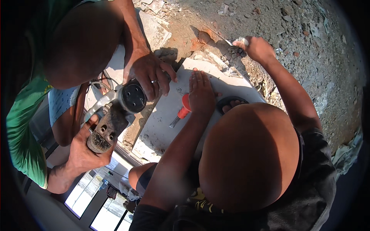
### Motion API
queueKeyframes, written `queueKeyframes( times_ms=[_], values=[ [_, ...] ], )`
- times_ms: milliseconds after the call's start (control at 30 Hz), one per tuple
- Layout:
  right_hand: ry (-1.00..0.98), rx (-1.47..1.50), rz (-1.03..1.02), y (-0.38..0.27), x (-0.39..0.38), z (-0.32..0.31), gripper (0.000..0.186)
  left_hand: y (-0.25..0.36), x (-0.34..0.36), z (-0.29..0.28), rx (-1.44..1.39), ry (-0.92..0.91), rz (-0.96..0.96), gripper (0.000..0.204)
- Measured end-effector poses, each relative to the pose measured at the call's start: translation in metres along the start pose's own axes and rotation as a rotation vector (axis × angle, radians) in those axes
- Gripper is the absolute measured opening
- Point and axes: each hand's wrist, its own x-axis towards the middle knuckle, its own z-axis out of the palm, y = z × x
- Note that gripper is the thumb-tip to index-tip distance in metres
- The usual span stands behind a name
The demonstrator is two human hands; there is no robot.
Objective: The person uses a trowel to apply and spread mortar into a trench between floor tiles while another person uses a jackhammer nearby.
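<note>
Neither of my hands shows in the head view. Two other people crouch over a white stone slab (162, 123) on the ground. The person in a green shirt holds an angle grinder (115, 115), with one hand (83, 150) on its body and the other hand (148, 73) over its round head. The person in a black shirt presses a flat hand (200, 92) on the slab, next to a red-handled tool (183, 111). Their other hand (256, 48) reaches out over the rubble and pinches a small white piece (241, 40).
A sandalled foot (231, 104) rests on the slab. Gravel and broken tile pieces (304, 46) cover the ground to the right and top. The grinder's cable (98, 84) loops at the left. A glazed window frame (96, 192) lies lower left.
</note>
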Motion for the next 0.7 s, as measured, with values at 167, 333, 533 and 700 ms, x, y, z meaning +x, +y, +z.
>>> queueKeyframes(
  times_ms=[167, 333, 533, 700],
  values=[
    [-0.127, -0.307, -0.193, -0.037, 0.034, 0.004, 0.075, 0.019, 0.0, -0.009, -0.001, 0.012, -0.055, 0.106],
    [0.01, -0.338, -0.179, -0.02, 0.062, 0.007, 0.074, 0.017, -0.004, -0.006, -0.021, 0.025, -0.076, 0.096],
    [0.211, -0.207, 0.128, 0.07, 0.037, -0.031, 0.076, 0.018, -0.005, 0.0, -0.011, 0.039, -0.085, 0.088],
    [0.197, 0.341, 0.203, 0.057, 0.014, -0.011, 0.08, 0.018, -0.006, 0.009, 0.006, 0.077, -0.087, 0.086]
  ],
)
